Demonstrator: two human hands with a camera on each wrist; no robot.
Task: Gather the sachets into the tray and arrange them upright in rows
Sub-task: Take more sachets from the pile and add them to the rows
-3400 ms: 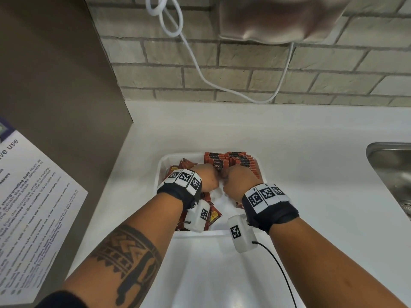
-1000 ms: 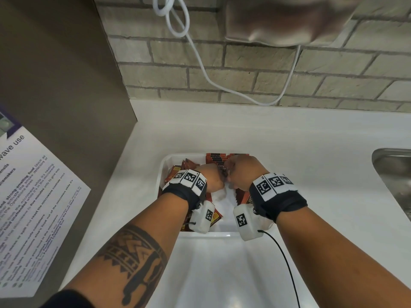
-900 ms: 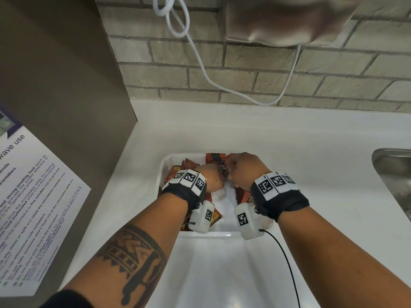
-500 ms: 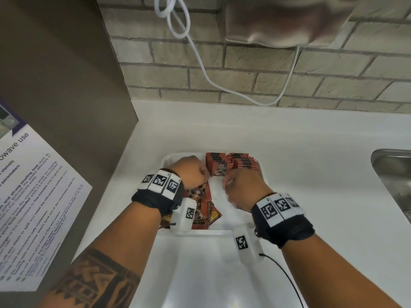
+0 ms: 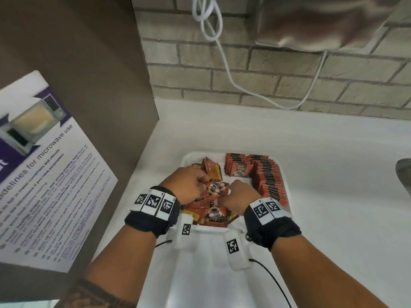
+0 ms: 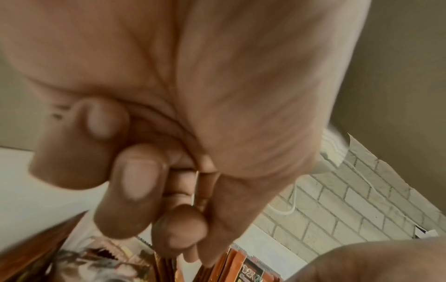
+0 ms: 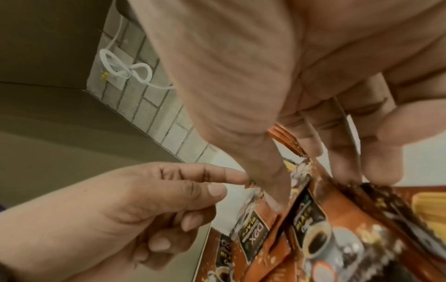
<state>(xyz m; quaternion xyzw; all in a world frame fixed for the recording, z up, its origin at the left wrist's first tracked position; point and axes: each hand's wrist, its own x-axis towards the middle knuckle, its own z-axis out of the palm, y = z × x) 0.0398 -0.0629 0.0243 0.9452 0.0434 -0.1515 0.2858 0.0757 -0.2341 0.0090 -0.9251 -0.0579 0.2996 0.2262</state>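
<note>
A white tray [image 5: 189, 156] sits on the counter. Orange-red sachets stand upright in rows [image 5: 268, 178] along its right side and back. Loose sachets [image 5: 211, 213] lie in a heap in its left and near part. Both hands meet over the heap. My left hand [image 5: 201, 181] pinches the edge of a few sachets [image 6: 196, 190] between thumb and curled fingers. My right hand [image 5: 230, 188] pinches a small bunch of sachets [image 7: 301, 200] with thumb and fingers. The held sachets [image 5: 214, 190] are raised slightly above the heap, printed face up.
A brown side panel [image 5: 77, 63] with a microwave notice [image 5: 44, 174] rises on the left. Behind is a brick wall [image 5: 244, 74] with a hanging white cable [image 5: 222, 63]. A steel sink edge [image 5: 404, 172] shows at far right. White counter [image 5: 333, 174] surrounds the tray.
A second ago both hands were at the upright row at the tray's back. They drew back and apart, the left into the loose heap, and now meet holding sachets over the heap.
</note>
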